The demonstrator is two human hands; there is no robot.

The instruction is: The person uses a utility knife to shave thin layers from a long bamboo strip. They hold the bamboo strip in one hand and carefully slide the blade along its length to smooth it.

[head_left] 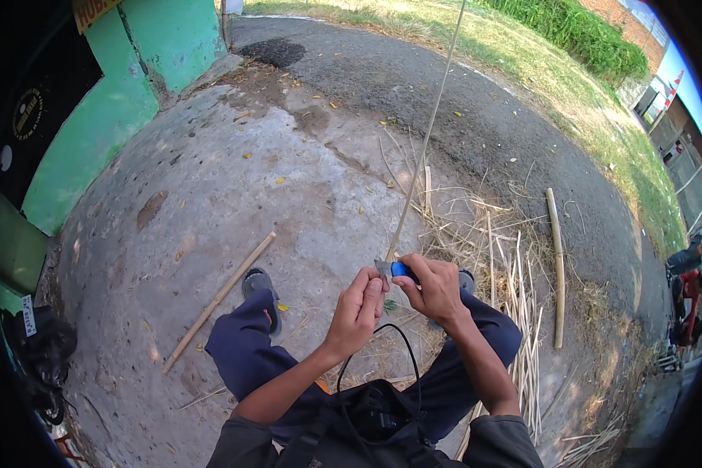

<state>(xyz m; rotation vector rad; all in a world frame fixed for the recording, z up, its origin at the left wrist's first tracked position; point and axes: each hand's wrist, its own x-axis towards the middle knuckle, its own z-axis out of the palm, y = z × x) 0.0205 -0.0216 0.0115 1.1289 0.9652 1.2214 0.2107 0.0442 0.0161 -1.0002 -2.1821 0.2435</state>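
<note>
A long thin bamboo strip [427, 148] runs from between my hands up and away past the top of the view. My left hand [356, 310] is closed, its fingers and thumb pinching around the strip's near end. In my right hand [438, 287] is a blue-handled knife [400, 270], gripped with the thumb along it. Its short grey blade lies across the strip, close to my left fingertips. My fingers hide exactly where the blade meets the strip.
Split bamboo strips [522, 327] and shavings [476, 210] lie to the right. One bamboo pole [554, 265] rests beyond them, another pole [218, 304] at the left. A black cable [407, 335] loops below my hands. A green wall [93, 156] stands far left.
</note>
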